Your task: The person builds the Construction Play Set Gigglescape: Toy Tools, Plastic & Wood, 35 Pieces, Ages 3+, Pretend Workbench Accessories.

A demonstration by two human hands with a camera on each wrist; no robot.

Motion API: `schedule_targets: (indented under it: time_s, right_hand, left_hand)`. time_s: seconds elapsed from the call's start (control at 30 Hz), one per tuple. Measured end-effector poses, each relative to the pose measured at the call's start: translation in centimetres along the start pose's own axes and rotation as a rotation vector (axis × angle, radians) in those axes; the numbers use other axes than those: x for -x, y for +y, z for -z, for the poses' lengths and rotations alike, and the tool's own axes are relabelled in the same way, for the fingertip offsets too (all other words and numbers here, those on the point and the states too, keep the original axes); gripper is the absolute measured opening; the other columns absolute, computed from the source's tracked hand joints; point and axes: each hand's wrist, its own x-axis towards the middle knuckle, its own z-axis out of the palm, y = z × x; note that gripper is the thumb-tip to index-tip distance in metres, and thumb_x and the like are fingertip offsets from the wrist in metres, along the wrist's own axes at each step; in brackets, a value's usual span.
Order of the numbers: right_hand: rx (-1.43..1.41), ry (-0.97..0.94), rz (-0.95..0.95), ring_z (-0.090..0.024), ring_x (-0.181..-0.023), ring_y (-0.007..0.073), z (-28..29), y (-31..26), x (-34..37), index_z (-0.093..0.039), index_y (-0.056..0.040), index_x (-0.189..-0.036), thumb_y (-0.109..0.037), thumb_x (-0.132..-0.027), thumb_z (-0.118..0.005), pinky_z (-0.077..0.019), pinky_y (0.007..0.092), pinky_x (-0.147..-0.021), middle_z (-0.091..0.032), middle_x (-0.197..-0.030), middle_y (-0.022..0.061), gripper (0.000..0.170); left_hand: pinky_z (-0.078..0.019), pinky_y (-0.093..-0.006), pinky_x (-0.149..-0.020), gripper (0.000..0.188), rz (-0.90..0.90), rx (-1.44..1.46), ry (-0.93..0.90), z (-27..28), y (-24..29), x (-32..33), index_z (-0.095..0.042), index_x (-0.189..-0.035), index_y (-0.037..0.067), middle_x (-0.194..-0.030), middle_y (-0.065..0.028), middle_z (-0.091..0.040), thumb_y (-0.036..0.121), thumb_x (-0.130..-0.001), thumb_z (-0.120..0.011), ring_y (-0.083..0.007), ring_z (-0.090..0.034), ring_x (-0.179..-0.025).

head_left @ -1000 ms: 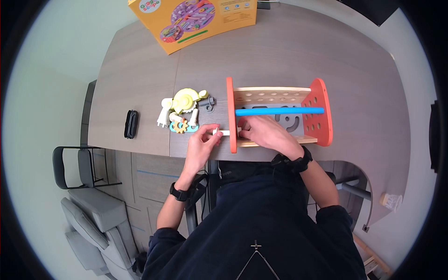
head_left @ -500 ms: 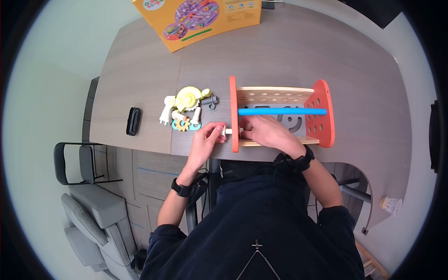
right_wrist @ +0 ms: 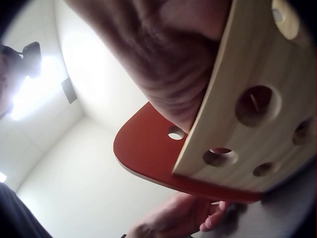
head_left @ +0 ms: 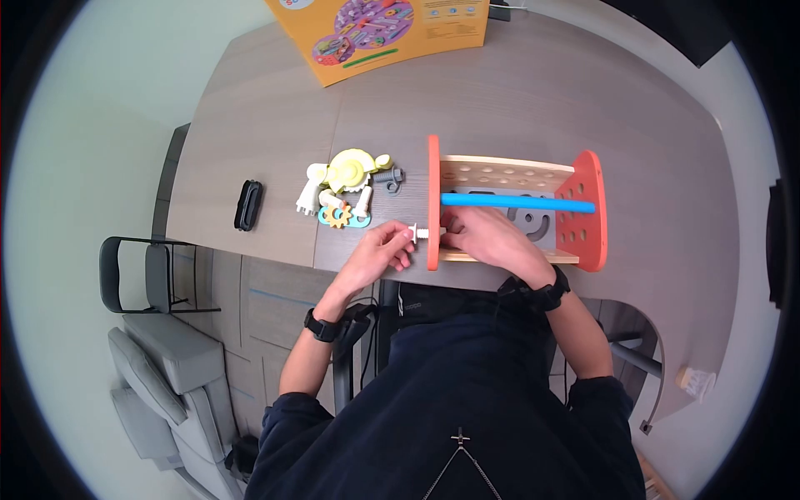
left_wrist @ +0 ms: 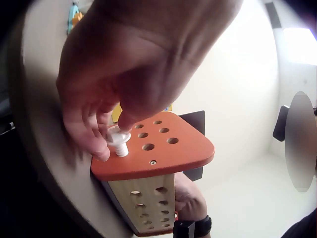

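Note:
A white threaded bolt [head_left: 422,233] stands out from the toy box's orange-red end panel [head_left: 433,183]. My left hand [head_left: 375,257] pinches its round head. In the left wrist view, fingertips of my left hand [left_wrist: 114,84] lie at the bolt [left_wrist: 121,146], whose threads enter a hole in the panel [left_wrist: 188,148]. My right hand [head_left: 492,237] reaches inside the box, behind that panel, with fingers curled at a small pale piece [head_left: 443,237]. The right wrist view shows my right hand [right_wrist: 173,59] behind the perforated wooden side [right_wrist: 223,129]; its fingertips are hidden there.
A blue bar [head_left: 517,202] spans the box top. Left of the box lie a yellow-green toy piece [head_left: 350,170], an orange gear [head_left: 337,217], white pieces and grey bolts [head_left: 390,177]. A black case [head_left: 248,205] is farther left; a yellow carton [head_left: 400,37] stands at the back.
The bolt's visible shaft outside the panel is shorter than a second ago, its head nearer the panel. My left fingers have shifted around the head. The head view has shifted slightly.

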Motion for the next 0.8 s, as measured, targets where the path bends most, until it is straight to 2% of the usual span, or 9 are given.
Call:
schedule_targets:
  time_s: [0.1, 0.17, 0.33, 0.4, 0.43, 0.53, 0.6, 0.7, 0.8]
  right_hand:
    - [0.005, -0.001, -0.001, -0.078, -0.094, 0.0302, -0.1, 0.1, -0.1, -0.066, 0.0045, -0.126, -0.01, -0.099, -0.069, -0.0595, 0.0412, -0.085, -0.078, -0.104, 0.0187, 0.031]
    - [0.009, -0.011, -0.011, -0.078, -0.095, 0.0299, -0.1, 0.0, -0.1, -0.066, 0.0039, -0.127, -0.009, -0.099, -0.068, -0.0594, 0.0409, -0.085, -0.078, -0.105, 0.0183, 0.031]
    - [0.025, -0.032, -0.041, -0.078, -0.097, 0.0289, -0.2, 0.5, -0.4, -0.066, 0.0018, -0.13, -0.009, -0.1, -0.067, -0.0589, 0.0405, -0.086, -0.079, -0.104, 0.0173, 0.032]
    - [0.005, -0.01, -0.05, -0.077, -0.095, 0.0322, -0.2, 0.4, -0.3, -0.069, 0.0037, -0.12, -0.014, -0.098, -0.071, -0.0581, 0.0429, -0.084, -0.078, -0.101, 0.0188, 0.028]
    - [-0.005, 0.002, -0.057, -0.076, -0.094, 0.0339, -0.2, 0.3, -0.2, -0.07, 0.0046, -0.115, -0.016, -0.097, -0.074, -0.0577, 0.0442, -0.083, -0.078, -0.099, 0.0196, 0.028]
    - [0.041, -0.055, -0.089, -0.078, -0.098, 0.0288, 0.2, -0.3, -0.2, -0.067, 0.0014, -0.129, -0.01, -0.101, -0.067, -0.0585, 0.0403, -0.087, -0.08, -0.103, 0.0172, 0.031]
    - [0.045, -0.053, -0.085, -0.078, -0.098, 0.0286, 0.3, -0.4, -0.1, -0.067, 0.0014, -0.129, -0.01, -0.101, -0.067, -0.0586, 0.0402, -0.088, -0.08, -0.104, 0.0172, 0.031]
    - [0.048, -0.042, -0.068, -0.078, -0.099, 0.0284, 0.1, -0.2, -0.2, -0.067, 0.0014, -0.129, -0.01, -0.101, -0.068, -0.0588, 0.0401, -0.09, -0.08, -0.106, 0.0171, 0.031]
    - [0.053, -0.042, -0.071, -0.078, -0.1, 0.0283, 0.0, 0.1, -0.3, -0.067, 0.0015, -0.129, -0.011, -0.101, -0.068, -0.059, 0.04, -0.092, -0.08, -0.107, 0.017, 0.031]
  left_hand:
    - [-0.058, -0.0253, -0.075, 0.028, -0.165, -0.048, 0.032, -0.6, 0.9, 0.9, -0.063, -0.132, 0.004, -0.102, -0.0035, -0.068, 0.025, -0.116, -0.056, -0.0104, -0.07, -0.088]
    - [-0.0586, -0.0259, -0.077, 0.028, -0.149, -0.047, 0.027, -0.6, 1.3, 1.1, -0.061, -0.137, 0.004, -0.105, -0.005, -0.069, 0.021, -0.115, -0.057, -0.0112, -0.07, -0.091]
    - [-0.0599, -0.0273, -0.079, 0.027, 0.055, 0.047, 0.07, -0.6, 2.6, 1.0, -0.061, -0.136, 0.004, -0.111, -0.0066, -0.07, 0.013, -0.111, -0.063, -0.0111, -0.071, -0.094]
    - [-0.0602, -0.0283, -0.08, 0.028, 0.092, -0.006, 0.037, 0.0, 1.3, 0.2, -0.061, -0.135, 0.003, -0.115, -0.0058, -0.07, 0.014, -0.11, -0.065, -0.0108, -0.071, -0.098]
    - [-0.0601, -0.0284, -0.08, 0.027, 0.038, -0.017, 0.038, 0.0, 1.1, 0.3, -0.061, -0.134, 0.003, -0.116, -0.0059, -0.07, 0.015, -0.11, -0.065, -0.0107, -0.071, -0.097]
    - [-0.0599, -0.0286, -0.082, 0.025, -0.166, -0.097, 0.045, -0.2, 0.5, 0.3, -0.061, -0.131, 0.002, -0.118, -0.0062, -0.069, 0.017, -0.111, -0.064, -0.0104, -0.07, -0.096]
    - [-0.0596, -0.0288, -0.083, 0.026, -0.351, -0.207, 0.064, 0.1, -0.6, 0.1, -0.061, -0.131, 0.002, -0.119, -0.0062, -0.069, 0.018, -0.111, -0.064, -0.0102, -0.069, -0.095]
    - [-0.0588, -0.0285, -0.083, 0.025, -0.223, -0.059, 0.097, -0.5, 0.4, 0.5, -0.06, -0.131, 0.002, -0.119, -0.0057, -0.068, 0.019, -0.112, -0.062, -0.01, -0.068, -0.093]
    - [-0.0584, -0.0282, -0.083, 0.025, -0.096, -0.035, 0.091, -0.3, 0.3, 0.4, -0.061, -0.131, 0.002, -0.118, -0.006, -0.067, 0.02, -0.114, -0.06, -0.0103, -0.068, -0.093]
